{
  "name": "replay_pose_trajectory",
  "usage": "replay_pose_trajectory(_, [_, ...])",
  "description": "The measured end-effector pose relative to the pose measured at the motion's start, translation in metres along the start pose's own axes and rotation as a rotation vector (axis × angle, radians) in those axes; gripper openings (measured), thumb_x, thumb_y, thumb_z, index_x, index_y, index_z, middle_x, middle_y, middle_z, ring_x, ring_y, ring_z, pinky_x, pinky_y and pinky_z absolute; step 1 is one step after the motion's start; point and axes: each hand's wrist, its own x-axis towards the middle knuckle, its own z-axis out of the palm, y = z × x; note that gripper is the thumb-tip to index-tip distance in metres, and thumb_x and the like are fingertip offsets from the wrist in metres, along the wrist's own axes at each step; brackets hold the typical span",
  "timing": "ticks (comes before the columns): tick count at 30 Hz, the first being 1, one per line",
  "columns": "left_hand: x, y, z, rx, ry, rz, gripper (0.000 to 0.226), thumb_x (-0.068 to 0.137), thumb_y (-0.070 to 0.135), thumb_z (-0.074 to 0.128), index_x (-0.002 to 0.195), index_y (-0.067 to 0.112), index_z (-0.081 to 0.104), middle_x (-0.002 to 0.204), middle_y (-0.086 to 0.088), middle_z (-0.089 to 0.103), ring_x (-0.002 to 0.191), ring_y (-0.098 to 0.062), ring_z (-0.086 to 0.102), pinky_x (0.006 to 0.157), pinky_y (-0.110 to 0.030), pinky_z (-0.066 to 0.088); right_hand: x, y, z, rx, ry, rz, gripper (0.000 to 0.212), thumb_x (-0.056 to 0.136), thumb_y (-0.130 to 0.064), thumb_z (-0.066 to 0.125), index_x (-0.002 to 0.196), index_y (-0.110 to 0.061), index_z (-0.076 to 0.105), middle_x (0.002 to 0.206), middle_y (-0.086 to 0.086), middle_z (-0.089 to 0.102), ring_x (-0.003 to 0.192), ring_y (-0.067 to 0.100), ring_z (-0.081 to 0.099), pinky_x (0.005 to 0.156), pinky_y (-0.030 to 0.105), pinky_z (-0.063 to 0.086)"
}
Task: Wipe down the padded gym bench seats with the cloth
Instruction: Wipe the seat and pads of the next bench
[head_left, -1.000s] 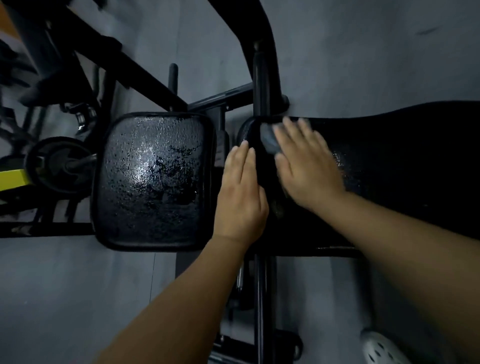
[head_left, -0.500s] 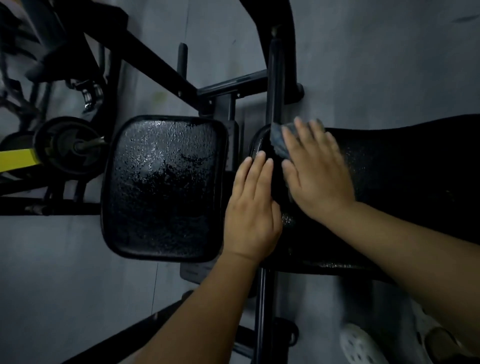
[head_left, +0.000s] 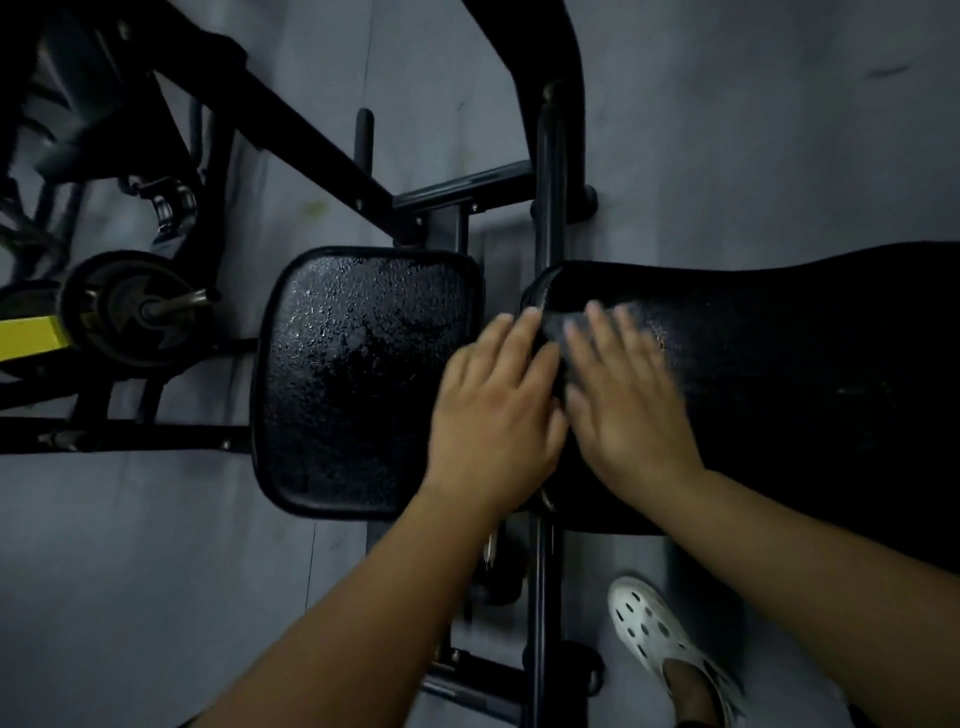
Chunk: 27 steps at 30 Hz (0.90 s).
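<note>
Grey cloth (head_left: 557, 332) is pressed under the straight-fingered right hand (head_left: 628, 410), at the rounded left end of the long pad (head_left: 779, 395).
The left hand (head_left: 493, 415) is laid flat alongside, nothing held; the glossy, pebbled pad is stretched left to right.

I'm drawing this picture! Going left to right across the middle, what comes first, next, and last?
yellow bar, weight plate, small seat pad, left hand, right hand, long bench pad.

Single head-worn view, steeply downward, close above bench pads (head_left: 363, 379) and floor (head_left: 130, 597).
</note>
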Motion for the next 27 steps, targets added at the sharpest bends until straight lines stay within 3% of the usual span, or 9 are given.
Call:
replay_pose_trajectory(3, [-0.016, -0.041, -0.014, 0.155, -0.049, -0.007, 0.055, 0.086, 0.041, 0.046, 0.136, 0.02, 0.056, 0.158, -0.006, 0.037, 0.146, -0.03, 0.03, 0.118, -0.049, 0.024, -0.047, 0.003, 0.007, -0.084, -0.046, -0.285, 0.059, 0.101, -0.039, 0.035, 0.155, -0.017, 0.032, 0.164, 0.011, 0.023, 0.153, 0.03, 0.016, 0.122, 0.048, 0.018])
replay_pose_trajectory(5, [-0.024, -0.06, -0.015, 0.173, -0.07, 0.031, 0.055, 0.092, 0.043, 0.044, 0.141, 0.019, 0.052, 0.16, -0.006, 0.033, 0.148, -0.029, 0.027, 0.12, -0.05, 0.021, -0.046, 0.018, 0.004, -0.101, -0.05, -0.351, 0.057, 0.101, -0.038, 0.035, 0.155, -0.018, 0.032, 0.163, 0.009, 0.026, 0.152, 0.029, 0.019, 0.121, 0.048, 0.021])
replay_pose_trajectory(9, [-0.027, -0.064, -0.012, 0.108, -0.035, 0.069, 0.054, 0.097, 0.04, 0.042, 0.143, 0.015, 0.05, 0.16, -0.008, 0.033, 0.15, -0.028, 0.024, 0.122, -0.049, 0.018, 0.022, -0.011, -0.003, 0.033, 0.085, 0.172, 0.061, 0.1, -0.039, 0.023, 0.156, -0.018, 0.028, 0.165, 0.006, 0.021, 0.154, 0.027, 0.012, 0.124, 0.048, 0.014])
replay_pose_trajectory(10, [-0.027, -0.064, -0.011, 0.092, -0.019, 0.07, 0.053, 0.096, 0.039, 0.042, 0.143, 0.014, 0.05, 0.159, -0.009, 0.034, 0.149, -0.028, 0.025, 0.122, -0.049, 0.019, 0.029, -0.026, -0.001, 0.041, 0.097, 0.184, 0.061, 0.099, -0.038, 0.023, 0.155, -0.018, 0.031, 0.165, 0.005, 0.023, 0.153, 0.028, 0.014, 0.124, 0.047, 0.014])
replay_pose_trajectory(14, [-0.026, -0.072, -0.011, 0.003, -0.011, 0.086, 0.054, 0.096, 0.032, 0.038, 0.142, 0.008, 0.05, 0.158, -0.011, 0.036, 0.148, -0.028, 0.028, 0.122, -0.045, 0.021, -0.024, -0.04, 0.014, -0.101, -0.007, -0.378, 0.048, 0.098, -0.035, 0.041, 0.142, -0.021, 0.053, 0.156, 0.002, 0.042, 0.149, 0.028, 0.029, 0.12, 0.047, 0.025])
replay_pose_trajectory(16, [-0.028, -0.077, -0.018, 0.026, -0.025, 0.093, 0.056, 0.094, 0.031, 0.036, 0.142, 0.007, 0.051, 0.157, -0.012, 0.037, 0.148, -0.028, 0.029, 0.121, -0.045, 0.022, -0.04, -0.018, 0.011, -0.095, -0.037, -0.512, 0.046, 0.1, -0.034, 0.042, 0.142, -0.02, 0.054, 0.157, 0.003, 0.041, 0.148, 0.026, 0.031, 0.119, 0.045, 0.026])
replay_pose_trajectory(22, [-0.045, -0.108, -0.031, 0.135, -0.021, 0.011, 0.06, 0.096, 0.044, 0.037, 0.148, 0.014, 0.045, 0.16, -0.006, 0.033, 0.15, -0.026, 0.024, 0.121, -0.05, 0.019, 0.049, -0.038, 0.005, 0.262, 0.182, 0.14, 0.05, 0.103, -0.029, 0.032, 0.146, -0.01, 0.048, 0.154, 0.008, 0.044, 0.147, 0.03, 0.031, 0.118, 0.05, 0.029])
replay_pose_trajectory(25, [-0.046, -0.114, -0.027, 0.122, 0.001, 0.026, 0.061, 0.096, 0.043, 0.037, 0.148, 0.011, 0.043, 0.16, -0.007, 0.034, 0.149, -0.025, 0.026, 0.121, -0.049, 0.021, 0.081, -0.098, 0.012, 0.495, 0.205, 0.112, 0.049, 0.103, -0.029, 0.034, 0.144, -0.008, 0.05, 0.152, 0.009, 0.047, 0.144, 0.029, 0.038, 0.118, 0.043, 0.031])
replay_pose_trajectory(27, [-0.045, -0.115, -0.027, 0.071, 0.017, 0.023, 0.06, 0.095, 0.039, 0.039, 0.146, 0.008, 0.044, 0.158, -0.01, 0.036, 0.148, -0.025, 0.028, 0.122, -0.047, 0.021, 0.063, -0.126, 0.022, 0.531, 0.135, 0.063, 0.05, 0.104, -0.03, 0.033, 0.148, -0.01, 0.045, 0.16, 0.007, 0.035, 0.152, 0.028, 0.019, 0.122, 0.04, 0.02])
